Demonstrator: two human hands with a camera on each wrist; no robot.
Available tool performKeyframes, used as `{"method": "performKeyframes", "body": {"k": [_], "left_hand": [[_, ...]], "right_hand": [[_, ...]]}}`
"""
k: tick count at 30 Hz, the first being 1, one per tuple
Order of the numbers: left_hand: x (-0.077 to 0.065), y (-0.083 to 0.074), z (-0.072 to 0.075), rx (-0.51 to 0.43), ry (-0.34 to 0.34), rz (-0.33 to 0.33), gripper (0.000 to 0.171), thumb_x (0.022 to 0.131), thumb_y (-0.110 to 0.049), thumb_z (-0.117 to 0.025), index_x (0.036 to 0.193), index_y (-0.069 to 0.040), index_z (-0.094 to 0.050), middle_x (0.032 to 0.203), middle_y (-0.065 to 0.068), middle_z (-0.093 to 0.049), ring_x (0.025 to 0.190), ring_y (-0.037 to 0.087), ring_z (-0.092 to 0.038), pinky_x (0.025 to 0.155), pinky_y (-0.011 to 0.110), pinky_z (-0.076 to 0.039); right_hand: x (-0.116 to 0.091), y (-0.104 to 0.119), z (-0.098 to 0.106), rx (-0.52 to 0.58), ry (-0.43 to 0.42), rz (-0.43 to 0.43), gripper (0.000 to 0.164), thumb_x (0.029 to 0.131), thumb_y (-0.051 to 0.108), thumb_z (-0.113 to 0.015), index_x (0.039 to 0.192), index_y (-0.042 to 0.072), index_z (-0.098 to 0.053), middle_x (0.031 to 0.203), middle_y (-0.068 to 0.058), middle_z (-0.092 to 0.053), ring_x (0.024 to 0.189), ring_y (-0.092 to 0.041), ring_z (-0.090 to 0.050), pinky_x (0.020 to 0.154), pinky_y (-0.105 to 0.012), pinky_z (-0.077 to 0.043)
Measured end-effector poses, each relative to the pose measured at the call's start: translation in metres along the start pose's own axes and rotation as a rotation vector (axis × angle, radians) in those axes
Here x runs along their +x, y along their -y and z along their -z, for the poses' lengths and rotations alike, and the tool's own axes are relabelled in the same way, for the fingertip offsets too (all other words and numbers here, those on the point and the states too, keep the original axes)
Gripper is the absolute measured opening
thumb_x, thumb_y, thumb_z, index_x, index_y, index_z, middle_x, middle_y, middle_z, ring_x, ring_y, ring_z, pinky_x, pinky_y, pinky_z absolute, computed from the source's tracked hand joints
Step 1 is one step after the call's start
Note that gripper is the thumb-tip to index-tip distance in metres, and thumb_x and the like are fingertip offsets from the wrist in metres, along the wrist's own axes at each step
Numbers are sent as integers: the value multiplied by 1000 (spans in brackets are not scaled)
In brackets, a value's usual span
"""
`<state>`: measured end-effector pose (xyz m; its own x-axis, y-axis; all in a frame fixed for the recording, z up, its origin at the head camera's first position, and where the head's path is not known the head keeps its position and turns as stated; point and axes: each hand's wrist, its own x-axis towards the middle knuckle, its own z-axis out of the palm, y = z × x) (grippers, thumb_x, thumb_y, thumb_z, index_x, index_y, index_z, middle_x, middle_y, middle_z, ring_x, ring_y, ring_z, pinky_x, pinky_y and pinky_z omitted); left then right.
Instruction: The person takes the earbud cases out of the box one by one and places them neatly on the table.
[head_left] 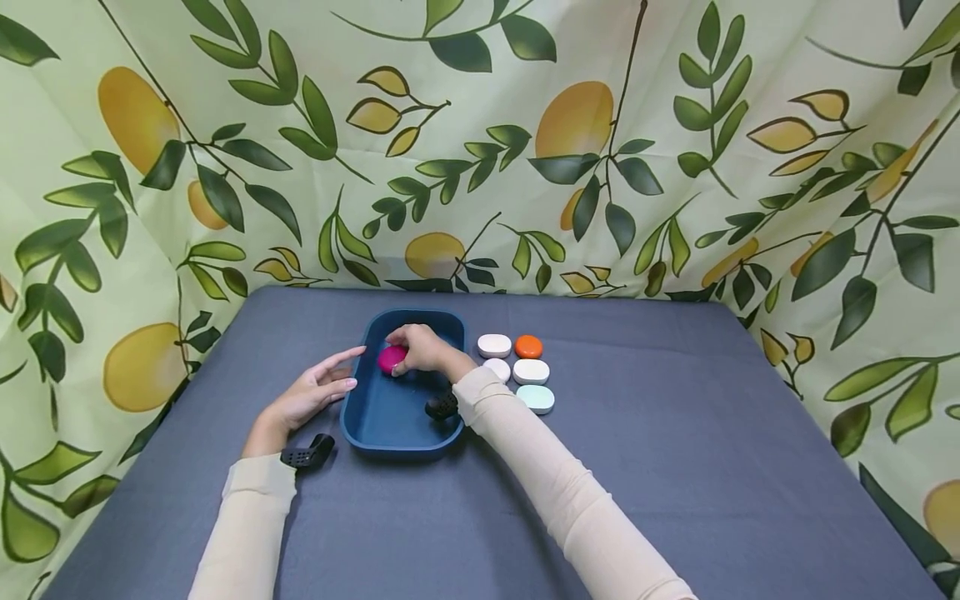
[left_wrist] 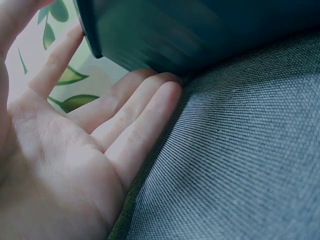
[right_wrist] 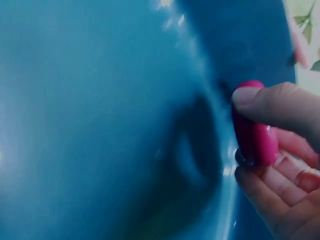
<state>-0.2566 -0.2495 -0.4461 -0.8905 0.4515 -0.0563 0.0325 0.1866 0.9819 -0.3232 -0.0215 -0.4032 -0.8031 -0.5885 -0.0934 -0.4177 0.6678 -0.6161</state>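
My right hand point(head_left: 424, 347) reaches into a blue rectangular tub point(head_left: 378, 421) and pinches a round pink soap bar point(head_left: 390, 360) near its left wall. In the right wrist view the pink soap bar point(right_wrist: 257, 132) is tilted on edge between thumb and fingers, above the tub's glossy floor. Outside the tub, my left hand point(head_left: 307, 398) has its fingers extended against the left wall. The left wrist view shows the palm facing up and the fingertips point(left_wrist: 167, 95) at the tub's lower edge.
Right of the tub several soap bars stand in a cluster: an orange round one point(head_left: 528, 347), a pale mint one point(head_left: 536, 398) and white ones such as the oval point(head_left: 531, 371). A grey cloth point(head_left: 675, 450) covers the table. Leaf-printed curtains point(head_left: 480, 150) surround it.
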Motion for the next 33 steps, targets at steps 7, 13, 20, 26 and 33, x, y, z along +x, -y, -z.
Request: {"method": "performKeyframes", "body": {"k": [7,13,20,26,33], "left_hand": [[-1,-1,1,33,-11,15,62,99,-21,-53,153,-11,-25,156,29,-26,114,-6,-52,92,13,-46],[-2,-4,2,54,-23,24,63,98,-22,-54,153,-10,-25,154,29,-29,121,5,-54,95,19,-49],[0,-6,1,78,-30,33,62,98,-23,-54,153,-11,-25,156,27,-27,131,25,-48,96,21,-49],[-1,-5,-1,61,-26,26,64,98,-21,-55,152,-10,-25,156,29,-26,116,2,-55,91,15,-48],[-1,-4,-1,31,-15,17,65,97,-20,-56,153,-8,-24,155,31,-25,105,-10,-55,87,12,-47]], "right_hand": [[-7,12,5,24,-14,13,51,79,13,-78,126,4,-62,128,-13,-62,111,-24,-59,95,-29,-51],[-18,19,18,71,-47,52,54,79,12,-78,129,4,-60,131,-14,-62,115,-26,-60,95,-29,-52],[-40,15,33,151,-132,91,55,79,11,-78,129,3,-59,131,-16,-62,116,-29,-62,96,-32,-53],[-63,-1,40,211,-222,112,52,77,10,-79,126,2,-62,127,-17,-62,111,-29,-65,96,-31,-53],[-87,-24,45,259,-345,107,52,76,8,-79,124,-1,-62,125,-19,-63,109,-32,-65,95,-38,-53]]}}
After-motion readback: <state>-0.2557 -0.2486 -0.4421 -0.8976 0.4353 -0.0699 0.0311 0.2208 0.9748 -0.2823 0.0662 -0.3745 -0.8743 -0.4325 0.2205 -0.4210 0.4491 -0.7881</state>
